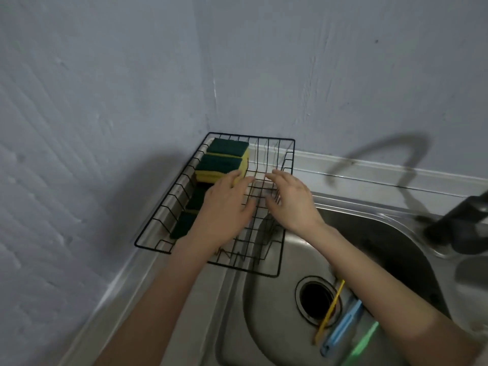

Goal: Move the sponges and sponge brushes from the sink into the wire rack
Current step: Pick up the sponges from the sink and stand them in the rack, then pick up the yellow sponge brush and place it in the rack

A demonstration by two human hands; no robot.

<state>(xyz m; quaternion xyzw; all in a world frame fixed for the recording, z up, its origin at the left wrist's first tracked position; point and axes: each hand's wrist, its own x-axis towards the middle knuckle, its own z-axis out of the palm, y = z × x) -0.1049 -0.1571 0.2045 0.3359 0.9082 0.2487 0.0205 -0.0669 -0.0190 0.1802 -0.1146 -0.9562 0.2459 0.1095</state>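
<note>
Sponges first: yellow foam blocks with dark green scouring tops (227, 147), lined up along the left side of the black wire rack (287, 165), which sits in the corner where the two pale walls meet, its near right end hanging over the basin. Two of them at the far end show clearly, green face up and yellow edge towards us; two more nearer pieces (182, 225) lie lower down, mostly dark green, partly hidden behind the left arm.

Left hand (224, 207) is over the rack, palm down, fingers loosely spread, fingertips at the yellow edge of the second sponge; whether it grips that sponge I cannot tell. Right hand (290, 202) is just beside it, also palm down over the wires, fingers open and slightly curled, holding nothing that I can see.

Down in the stainless steel sink (264, 326), by the round dark drain (315, 297), three sponge brushes lie side by side, partly under the right forearm: a thin yellow handle (330, 310) across the drain rim, a light blue handle (340, 327) next to it, and a bright green one (365, 339) on the outside, blurred. A black tap (459, 223) stands at the right edge.
</note>
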